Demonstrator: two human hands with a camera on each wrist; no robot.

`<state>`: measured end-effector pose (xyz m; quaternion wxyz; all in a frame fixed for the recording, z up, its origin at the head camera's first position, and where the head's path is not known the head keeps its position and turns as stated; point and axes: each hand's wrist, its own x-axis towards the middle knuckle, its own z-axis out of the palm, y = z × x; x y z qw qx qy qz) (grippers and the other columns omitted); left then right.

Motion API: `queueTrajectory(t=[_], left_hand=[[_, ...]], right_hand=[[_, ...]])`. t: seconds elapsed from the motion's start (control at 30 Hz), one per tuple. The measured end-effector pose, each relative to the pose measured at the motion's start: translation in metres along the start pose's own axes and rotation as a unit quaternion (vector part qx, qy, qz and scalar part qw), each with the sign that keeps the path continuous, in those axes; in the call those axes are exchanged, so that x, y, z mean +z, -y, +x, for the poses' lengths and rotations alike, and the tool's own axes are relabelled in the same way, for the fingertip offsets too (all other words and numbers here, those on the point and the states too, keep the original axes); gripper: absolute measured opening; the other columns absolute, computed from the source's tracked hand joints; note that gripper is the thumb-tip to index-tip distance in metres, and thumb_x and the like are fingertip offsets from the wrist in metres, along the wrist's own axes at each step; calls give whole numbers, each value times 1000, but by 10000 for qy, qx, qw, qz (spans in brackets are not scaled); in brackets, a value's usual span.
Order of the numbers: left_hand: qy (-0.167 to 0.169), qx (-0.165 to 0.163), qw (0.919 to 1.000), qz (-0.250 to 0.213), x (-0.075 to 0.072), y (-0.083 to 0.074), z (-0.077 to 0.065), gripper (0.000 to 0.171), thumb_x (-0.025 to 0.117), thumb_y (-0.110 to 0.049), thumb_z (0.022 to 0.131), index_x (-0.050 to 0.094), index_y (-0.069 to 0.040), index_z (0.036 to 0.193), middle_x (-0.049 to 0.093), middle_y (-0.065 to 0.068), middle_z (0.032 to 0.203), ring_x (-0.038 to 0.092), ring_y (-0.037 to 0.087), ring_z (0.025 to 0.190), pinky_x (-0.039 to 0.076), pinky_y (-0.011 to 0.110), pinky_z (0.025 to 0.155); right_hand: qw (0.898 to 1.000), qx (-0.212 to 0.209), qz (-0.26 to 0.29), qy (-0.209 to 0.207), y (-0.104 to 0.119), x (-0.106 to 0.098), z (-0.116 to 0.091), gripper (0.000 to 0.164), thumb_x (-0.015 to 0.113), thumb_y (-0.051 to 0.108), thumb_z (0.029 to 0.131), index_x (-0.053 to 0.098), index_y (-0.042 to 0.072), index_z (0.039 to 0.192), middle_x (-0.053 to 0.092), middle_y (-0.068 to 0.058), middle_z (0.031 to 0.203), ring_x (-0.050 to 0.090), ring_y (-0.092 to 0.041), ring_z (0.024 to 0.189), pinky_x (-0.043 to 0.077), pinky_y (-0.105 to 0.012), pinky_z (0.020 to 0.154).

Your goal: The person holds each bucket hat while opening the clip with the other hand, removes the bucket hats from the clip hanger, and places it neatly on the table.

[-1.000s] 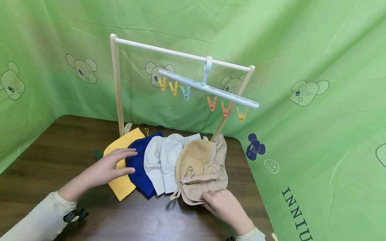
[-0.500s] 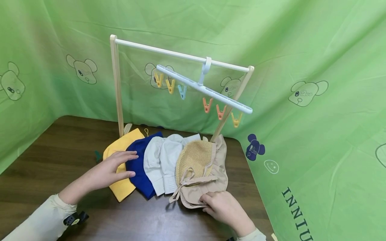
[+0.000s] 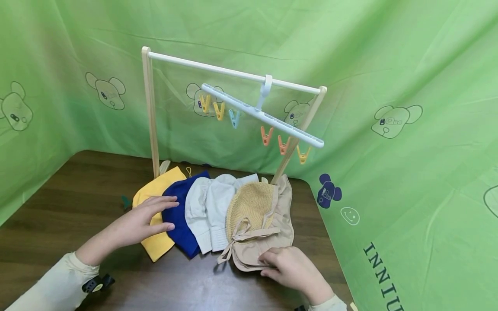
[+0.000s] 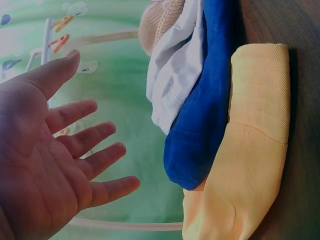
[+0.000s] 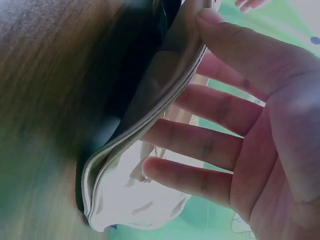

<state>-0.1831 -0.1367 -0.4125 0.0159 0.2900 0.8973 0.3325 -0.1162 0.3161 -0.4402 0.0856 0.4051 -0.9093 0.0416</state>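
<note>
A row of overlapping hats lies on the table. My left hand [image 3: 145, 218], fingers spread, hovers over the yellow hat [image 3: 157, 248] and the blue hat [image 3: 180, 229]. In the left wrist view its palm shows bare beside the yellow hat [image 4: 252, 150]. Farther right, white hats [image 3: 215, 211] overlap a straw-coloured knit hat with a tie [image 3: 250, 205]. My right hand [image 3: 293, 268] pinches the front brim of the beige hat [image 3: 285, 207] at the right end. In the right wrist view the thumb is at the edge of the brim [image 5: 165, 95], fingers over its top.
Behind the hats stands a wooden rack with a white bar [image 3: 206, 67]. A pale blue hanger [image 3: 264, 115] with several coloured clips [image 3: 266, 136] hangs from it. Green cloth [image 3: 389, 181] walls the wooden table [image 3: 183, 285] at the back and sides.
The hanger has swung slightly toward the left and its right end tilts lower. The right hand has shifted slightly downward with the beige brim. The left hand hardly moves.
</note>
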Motion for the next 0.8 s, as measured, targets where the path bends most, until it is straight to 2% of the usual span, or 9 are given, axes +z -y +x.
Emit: queueTrajectory(t=[0.27, 0.43, 0.8], left_hand=[[-28, -7, 10000, -30, 0, 0, -2, 58, 69, -45, 98, 59, -10, 144, 49, 6, 155, 37, 41, 146, 33, 64, 115], [-69, 21, 10000, 6, 0, 1, -2, 57, 70, -41, 98, 59, -9, 144, 49, 6, 155, 38, 38, 146, 35, 62, 114], [-158, 175, 9997, 67, 0, 0, 3, 55, 70, -40, 98, 60, -11, 143, 51, 6, 154, 40, 35, 146, 37, 60, 114]], right_hand=[[9999, -42, 75, -56, -4, -1, 2, 18, 82, 36, 85, 75, 25, 97, 69, 19, 87, 63, 4, 73, 52, -22, 65], [9996, -155, 190, -162, -6, -5, 5, 16, 82, 35, 86, 75, 24, 95, 69, 19, 86, 64, 3, 74, 53, -22, 66], [9984, -275, -10, -494, -19, -18, 19, 18, 83, 32, 85, 76, 21, 97, 74, 13, 90, 70, -4, 79, 57, -26, 70]])
